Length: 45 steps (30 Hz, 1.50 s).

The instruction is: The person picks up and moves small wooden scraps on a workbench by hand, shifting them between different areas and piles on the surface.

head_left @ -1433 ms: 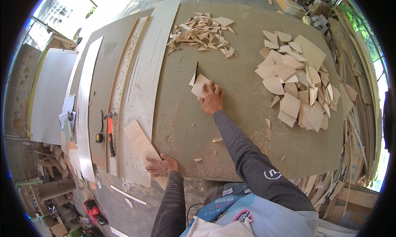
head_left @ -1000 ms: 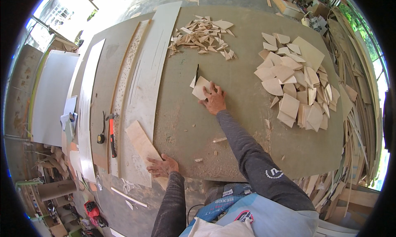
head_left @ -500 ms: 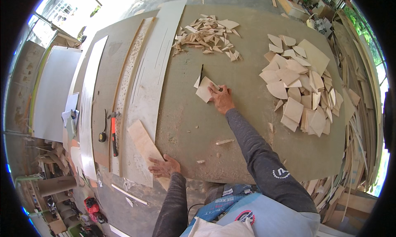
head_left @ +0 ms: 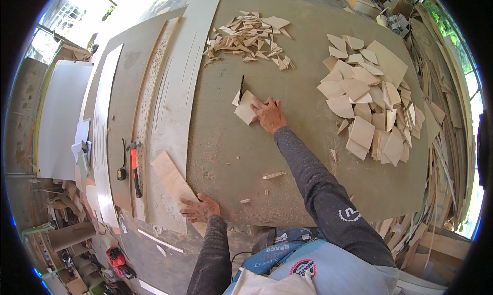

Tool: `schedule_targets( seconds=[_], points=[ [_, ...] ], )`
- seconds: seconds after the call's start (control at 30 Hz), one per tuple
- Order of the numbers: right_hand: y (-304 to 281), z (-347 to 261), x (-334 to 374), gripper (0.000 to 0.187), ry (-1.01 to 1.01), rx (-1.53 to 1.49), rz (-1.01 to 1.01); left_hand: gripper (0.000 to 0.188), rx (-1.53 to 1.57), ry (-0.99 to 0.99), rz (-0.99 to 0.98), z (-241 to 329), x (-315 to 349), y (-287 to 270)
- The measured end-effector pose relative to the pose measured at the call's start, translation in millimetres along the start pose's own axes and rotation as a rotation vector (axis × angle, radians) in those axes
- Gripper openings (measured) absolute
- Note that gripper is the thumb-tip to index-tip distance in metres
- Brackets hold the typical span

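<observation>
A thin dark saw blade [head_left: 242, 85] sticks up through the tabletop [head_left: 287, 156]. Against it lies a small pale plywood piece [head_left: 245, 109], with a corner of wood [head_left: 236, 98] showing on the blade's left side. Whether that corner is cut off cannot be told. My right hand [head_left: 269, 115] grips the piece from its right side, fingers pressed down on its edge. At the lower left, my left hand [head_left: 201, 208] rests with fingers spread on a long plywood strip [head_left: 173, 176], which lies at a slant near the table's front edge.
Small offcuts [head_left: 251, 35] lie heaped beyond the blade; larger curved-edge plywood pieces [head_left: 364, 89] are piled to the right. On the left are a hammer [head_left: 135, 169], a tape measure [head_left: 121, 174] and long pale boards [head_left: 179, 89]. Splinters [head_left: 274, 175] and sawdust litter the near tabletop.
The whole view has shifted slightly, so everything sits a little further left and up. My right hand has edged forward slightly with the plywood piece; my left hand stays on the strip.
</observation>
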State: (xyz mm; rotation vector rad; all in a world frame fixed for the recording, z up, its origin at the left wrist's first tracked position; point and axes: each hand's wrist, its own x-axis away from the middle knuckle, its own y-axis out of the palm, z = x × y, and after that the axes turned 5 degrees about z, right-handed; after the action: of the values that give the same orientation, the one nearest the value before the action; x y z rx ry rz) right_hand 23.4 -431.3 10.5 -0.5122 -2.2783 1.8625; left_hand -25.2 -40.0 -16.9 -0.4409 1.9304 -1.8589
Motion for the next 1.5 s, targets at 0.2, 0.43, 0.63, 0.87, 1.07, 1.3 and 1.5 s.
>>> schedule_targets(
  seconds=[0.2,0.43,0.63,0.87,1.07,1.3,1.5],
  points=[
    [-1,-1,-1,0.051,-0.017,0.016,0.021,0.085,0.012,0.002,0.002,0,1,-4],
    [5,-1,-5,0.053,0.031,0.001,-0.016,0.086,-0.016,-0.012,-0.028,2,0,-6],
    [0,-2,-5,0.052,0.023,0.012,0.004,0.086,0.000,-0.011,-0.034,2,1,-8],
    [-3,-1,-6,0.050,0.014,-0.015,-0.002,0.086,0.038,-0.015,-0.072,4,1,-14],
    [0,2,-6,0.048,-0.011,-0.014,0.038,0.087,0.040,-0.017,-0.084,6,2,-17],
    [-1,1,-9,0.047,-0.032,0.013,0.050,0.088,0.041,0.000,-0.035,-4,-3,1],
    [-1,2,-11,0.049,-0.027,0.022,0.036,0.088,0.050,0.000,-0.055,-1,0,-9]
  ],
)
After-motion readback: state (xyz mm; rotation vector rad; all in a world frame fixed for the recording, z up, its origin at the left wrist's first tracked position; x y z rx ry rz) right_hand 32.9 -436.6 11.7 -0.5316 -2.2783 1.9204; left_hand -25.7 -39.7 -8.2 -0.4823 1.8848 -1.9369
